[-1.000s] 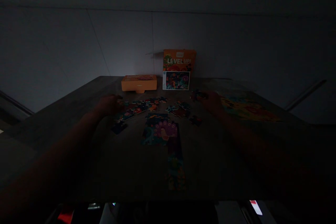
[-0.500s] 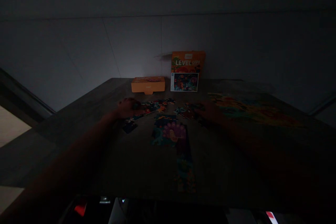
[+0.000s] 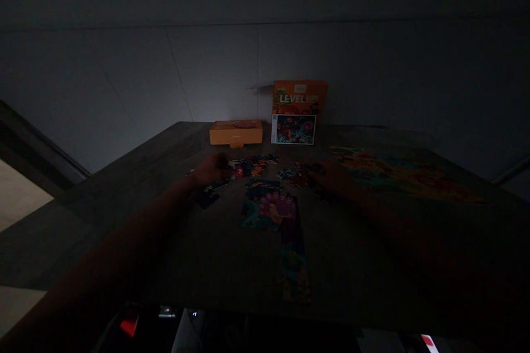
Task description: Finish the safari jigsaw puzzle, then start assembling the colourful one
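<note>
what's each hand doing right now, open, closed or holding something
Left hand: over the loose puzzle pieces; too dark to tell whether it grips one.
Right hand: resting by the loose pieces, grip cannot be told.

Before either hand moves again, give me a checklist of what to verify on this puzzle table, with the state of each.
1. Lighting good enough to read piece shapes: not ok, the scene is very dark.
2. Left hand over the loose pieces: ok; whether it grips one, cannot tell.
3. Right hand at the other scattered pieces: ok; grip cannot tell.
4. Joined puzzle section lying flat on the table: ok.
5. Box picture standing in view for reference: ok.
6. Finished puzzle at the right, apart from both hands: ok.
</note>
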